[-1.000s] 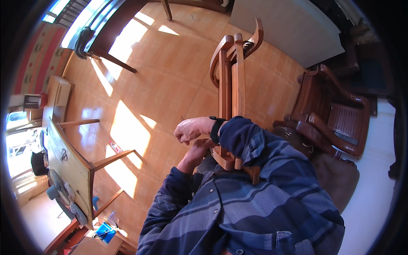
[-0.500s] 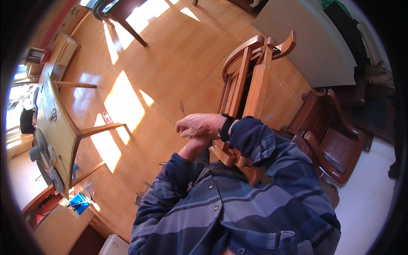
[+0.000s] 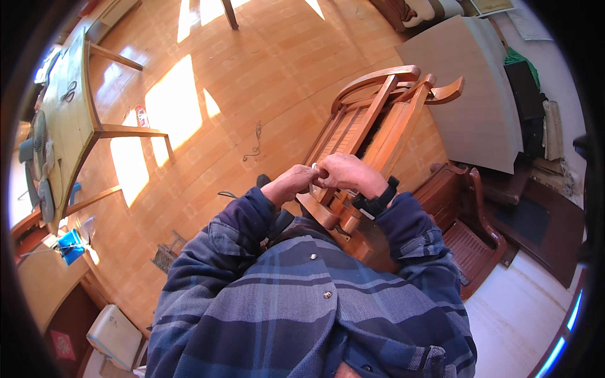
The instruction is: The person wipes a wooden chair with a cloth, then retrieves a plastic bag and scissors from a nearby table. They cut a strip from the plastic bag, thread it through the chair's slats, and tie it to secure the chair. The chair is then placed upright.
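My left hand and my right hand meet in front of my chest, fingertips together. Both are closed, with a small whitish bit showing between them, too little of it visible to name. Just beyond and under the hands stands a folded wooden chair with curved arms and slats. The right hand overlaps its frame in the picture; whether they touch I cannot tell. A black band circles my right wrist.
A wooden table with scissors and a fan stands at left. A large pale board leans at the far right, near a dark wooden armchair. A thin cord lies on the sunlit floor.
My right hand has come off the left wrist, where it lay crossed over, and moved right. Now the fingertips of both hands meet. The view has shifted, showing more at the right.
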